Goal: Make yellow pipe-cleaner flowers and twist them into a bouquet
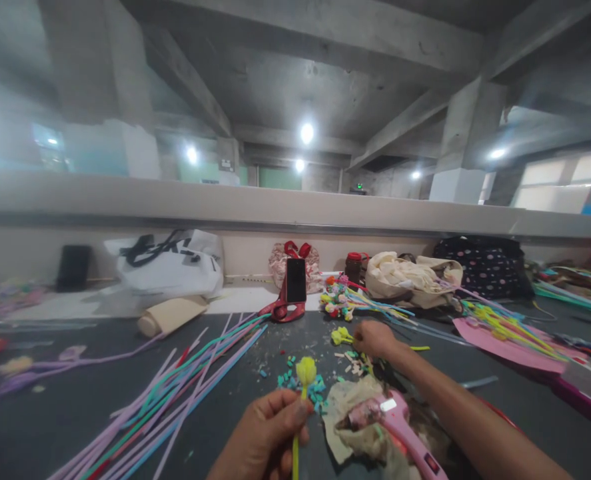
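Note:
Upright in my left hand [270, 433] is a yellow pipe-cleaner flower [306, 371], its stem pinched between thumb and fingers. My right hand [375, 340] reaches farther out over the dark tabletop, its fingers closed around the stem of another yellow pipe-cleaner flower [342, 335]. That stem's end shows to the right of my wrist. Below my right forearm, a pink hot glue gun [398, 417] rests on a crumpled, stained cloth or paper [338, 433]. Small teal and blue cut pieces [318, 387] lie scattered just beyond my left hand.
Long purple, teal and blue pipe cleaners [175, 400] spread across the left. At the back stand a phone [296, 280], a white bag [175, 267] and a red-capped bottle [354, 269]. Bunched colourful flowers [338, 300] lie behind my right hand; a pink sheet [505, 350] is at right.

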The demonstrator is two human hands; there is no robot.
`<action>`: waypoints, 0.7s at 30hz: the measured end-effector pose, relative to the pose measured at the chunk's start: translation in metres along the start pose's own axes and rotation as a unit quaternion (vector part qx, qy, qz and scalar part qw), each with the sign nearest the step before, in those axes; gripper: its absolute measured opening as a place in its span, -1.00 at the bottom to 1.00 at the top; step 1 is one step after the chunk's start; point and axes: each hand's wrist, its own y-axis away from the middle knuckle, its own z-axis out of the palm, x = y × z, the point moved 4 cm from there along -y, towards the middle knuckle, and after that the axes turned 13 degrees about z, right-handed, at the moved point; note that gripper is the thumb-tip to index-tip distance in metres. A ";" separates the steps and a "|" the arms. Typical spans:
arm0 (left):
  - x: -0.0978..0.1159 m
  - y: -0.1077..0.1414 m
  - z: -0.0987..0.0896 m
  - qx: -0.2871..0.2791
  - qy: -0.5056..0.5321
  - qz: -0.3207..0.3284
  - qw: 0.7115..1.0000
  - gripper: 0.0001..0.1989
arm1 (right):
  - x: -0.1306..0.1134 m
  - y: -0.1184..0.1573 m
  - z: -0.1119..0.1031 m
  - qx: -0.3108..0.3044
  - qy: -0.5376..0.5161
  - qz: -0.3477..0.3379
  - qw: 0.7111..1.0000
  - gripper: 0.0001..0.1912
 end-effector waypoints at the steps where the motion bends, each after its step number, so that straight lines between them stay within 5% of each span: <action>1: 0.000 0.000 0.000 0.002 0.002 -0.007 1.000 -0.67 | -0.001 -0.002 0.003 -0.003 0.008 0.000 1.000 -0.75; 7: 0.003 0.001 -0.001 0.001 0.022 0.000 1.000 -0.68 | -0.003 -0.004 -0.013 0.014 -0.006 -0.024 1.000 -0.76; 15: 0.015 0.004 0.000 -0.007 0.034 0.021 0.999 -0.72 | -0.021 0.020 -0.091 0.104 -0.176 -0.059 0.977 -0.77; 18: 0.018 0.001 -0.003 -0.003 0.042 0.048 0.998 -0.71 | -0.041 0.047 -0.117 0.087 -0.272 -0.092 0.954 -0.82; 21: 0.024 -0.001 -0.009 0.004 0.042 0.097 0.994 -0.69 | -0.062 0.081 -0.126 0.005 -0.374 -0.121 0.919 -0.75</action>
